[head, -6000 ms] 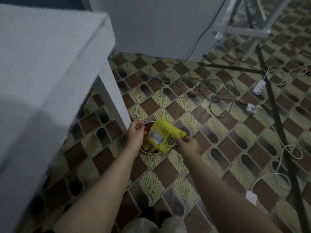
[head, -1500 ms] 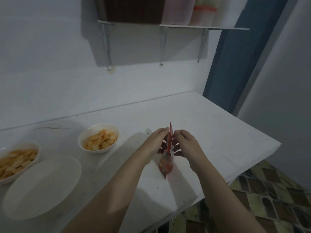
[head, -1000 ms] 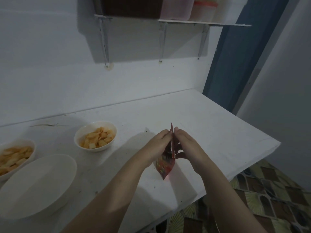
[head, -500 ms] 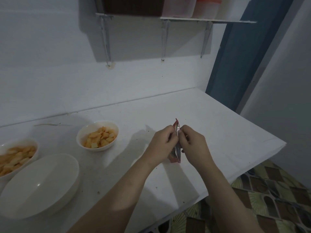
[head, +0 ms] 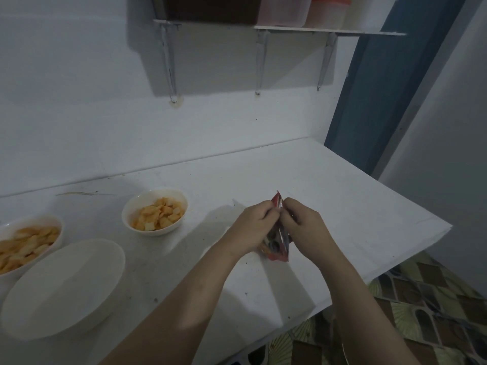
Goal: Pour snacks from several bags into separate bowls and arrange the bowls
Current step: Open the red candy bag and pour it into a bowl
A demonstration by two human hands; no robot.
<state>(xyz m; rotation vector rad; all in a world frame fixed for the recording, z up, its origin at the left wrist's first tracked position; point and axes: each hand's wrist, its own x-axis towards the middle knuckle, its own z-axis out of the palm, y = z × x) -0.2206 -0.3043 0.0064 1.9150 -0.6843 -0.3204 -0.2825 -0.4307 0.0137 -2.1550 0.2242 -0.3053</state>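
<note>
A small red snack bag (head: 277,243) stands edge-on above the white table (head: 355,214). My left hand (head: 253,225) and my right hand (head: 303,225) both pinch its top edge, fingers curled against each other. To the left sits a white bowl (head: 155,208) of orange snack pieces. Another bowl of the same snacks (head: 29,243) lies at the far left edge. In front of that one is a large white bowl (head: 63,288) with nothing in it.
A wall shelf (head: 279,27) with containers hangs above the table. A blue door frame (head: 369,88) stands at the right. The table's right corner ends over a patterned tile floor (head: 427,312).
Six seconds ago I held a yellow bag over a bin on the floor. Since then my hands closed tighter on the red bag's top and the bag has dropped lower toward the table.
</note>
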